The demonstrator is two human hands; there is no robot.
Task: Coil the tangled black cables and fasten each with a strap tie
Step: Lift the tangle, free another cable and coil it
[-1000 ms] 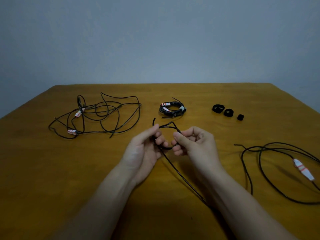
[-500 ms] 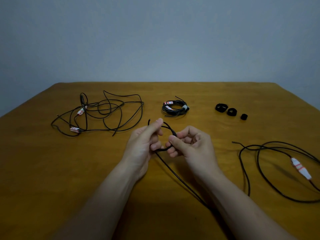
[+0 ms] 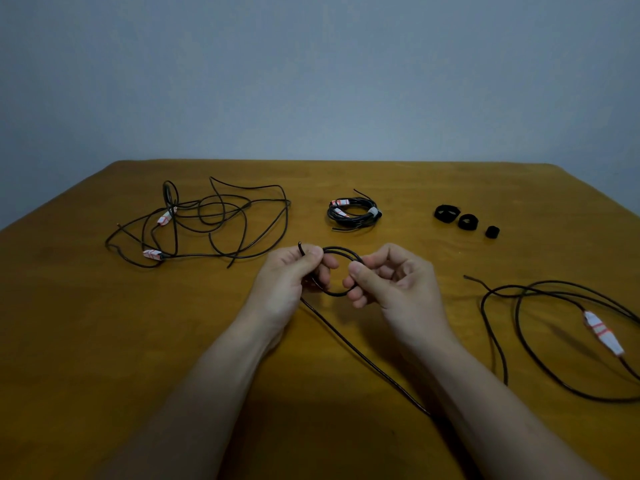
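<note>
Since a second ago the hands have drawn apart, rounding the small loop (image 3: pixel 337 292) between them. On the counter (image 3: pixel 69 323), far left, lies one tangled heap (image 3: pixel 207 220) of black cable. The left hand (image 3: pixel 294 275) pinches the loop's left side, the right hand (image 3: pixel 391 282) its right. Behind them sits one strapped coil (image 3: pixel 353 213). Further right lie three strap ties (image 3: pixel 468 221) in a row, then one loose cable (image 3: pixel 554 375).
</note>
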